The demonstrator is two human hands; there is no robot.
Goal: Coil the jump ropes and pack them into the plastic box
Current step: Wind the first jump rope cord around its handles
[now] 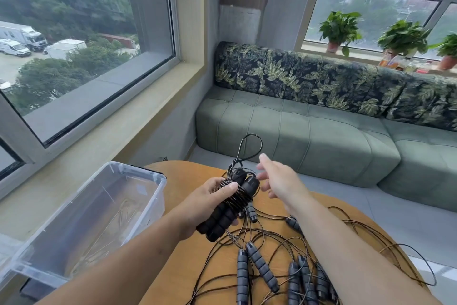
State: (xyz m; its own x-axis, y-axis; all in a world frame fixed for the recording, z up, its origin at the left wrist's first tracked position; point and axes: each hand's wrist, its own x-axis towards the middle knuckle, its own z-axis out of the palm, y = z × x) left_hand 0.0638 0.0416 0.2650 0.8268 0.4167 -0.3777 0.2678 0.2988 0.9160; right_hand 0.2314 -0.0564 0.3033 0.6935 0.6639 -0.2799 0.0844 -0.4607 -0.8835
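Note:
My left hand (210, 202) grips a jump rope (232, 203): its two black handles lie side by side with the thin cord wound around them, and a last loop of cord (249, 147) sticks up above. My right hand (277, 178) hovers just right of the handles' top, fingers spread and relaxed, holding nothing. Several more jump ropes (279, 272) with dark grey ribbed handles lie tangled on the round wooden table (195, 265). The clear plastic box (94, 220) stands at the table's left edge with no ropes inside.
A grey window sill and wall run along the left behind the box. A green sofa (309, 131) with leaf-print cushions stands beyond the table. Potted plants (338, 30) line the far window ledge. Cords hang over the table's right edge.

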